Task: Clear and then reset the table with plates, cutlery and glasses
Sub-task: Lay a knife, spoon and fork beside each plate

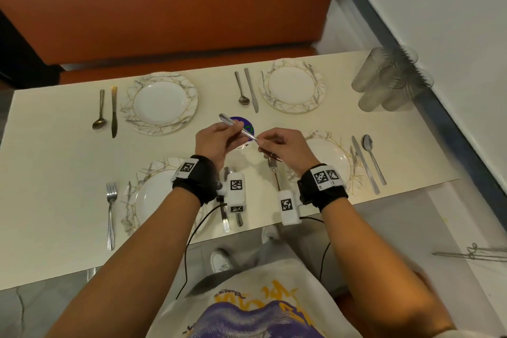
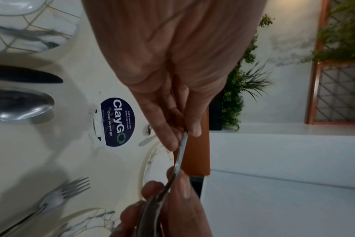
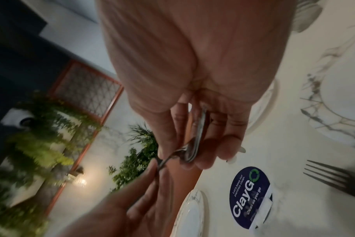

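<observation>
Above the middle of the cream table (image 1: 68,162), my left hand (image 1: 236,130) grips the handle of a silver piece of cutlery (image 1: 233,123); its end sticks out up and left. My right hand (image 1: 263,145) pinches the other end, so its head is hidden. In the right wrist view my right hand (image 3: 192,144) seems to hold more than one silver piece (image 3: 199,131), and my left hand (image 3: 150,181) takes one by the handle. The left wrist view shows the metal (image 2: 180,154) running from my left hand (image 2: 178,137) down into the right hand (image 2: 172,205).
Marble-patterned plates lie far left (image 1: 131,118), far right (image 1: 315,101), near left (image 1: 131,195) and near right (image 1: 348,162). Each far plate has a spoon and knife; each near one a fork, knife and spoon. Stacked glasses (image 1: 392,79) lie far right. A blue sticker (image 1: 247,125) marks the centre.
</observation>
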Available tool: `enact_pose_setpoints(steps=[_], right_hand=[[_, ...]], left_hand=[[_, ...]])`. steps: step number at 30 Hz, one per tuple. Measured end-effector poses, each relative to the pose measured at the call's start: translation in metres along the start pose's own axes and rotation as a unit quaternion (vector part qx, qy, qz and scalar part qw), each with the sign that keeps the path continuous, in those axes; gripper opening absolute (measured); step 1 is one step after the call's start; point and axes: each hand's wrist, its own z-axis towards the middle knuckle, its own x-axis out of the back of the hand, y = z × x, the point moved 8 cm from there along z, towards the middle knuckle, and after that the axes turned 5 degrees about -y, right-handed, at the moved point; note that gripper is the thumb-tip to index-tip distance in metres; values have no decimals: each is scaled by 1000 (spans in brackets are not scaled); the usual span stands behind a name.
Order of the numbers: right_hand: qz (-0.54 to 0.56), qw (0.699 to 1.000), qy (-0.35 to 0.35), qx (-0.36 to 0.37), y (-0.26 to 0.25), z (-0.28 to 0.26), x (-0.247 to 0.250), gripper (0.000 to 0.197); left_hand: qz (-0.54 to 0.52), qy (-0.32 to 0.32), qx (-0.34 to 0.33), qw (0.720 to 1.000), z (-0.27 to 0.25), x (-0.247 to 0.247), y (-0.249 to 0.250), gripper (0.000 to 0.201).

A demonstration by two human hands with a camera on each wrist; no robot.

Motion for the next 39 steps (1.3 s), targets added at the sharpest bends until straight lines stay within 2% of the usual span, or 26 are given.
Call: enact_pose_setpoints(steps=[2,6,11,22,26,29,33,36,39], right_hand=[[-24,999,11,19,-6,0,0,7],[-32,999,32,7,-6,4,12,5],[-35,997,71,22,-3,23,51,2],[-117,991,62,4,-1,86,170,9],[-60,995,74,-4,11,122,220,8],[-51,993,104,-22,26,153,259,8],[-111,979,148,-80,55,193,299,14],[-160,966,164,-123,73,216,314,3],[-200,952,169,-161,90,238,322,10]], left_hand=[[14,4,-7,1000,2,-5,-1,20],[20,-1,-9,1000,13,-22,-6,31],[86,-56,-9,995,31,-68,-20,25],[149,-24,-5,989,104,-168,-40,18],[170,4,-5,985,130,-193,-42,21],[183,14,-5,983,146,-200,-43,18],[195,31,3,980,161,-195,-48,18],[196,50,12,979,165,-186,-50,17],[199,63,19,978,169,-178,-50,16]])
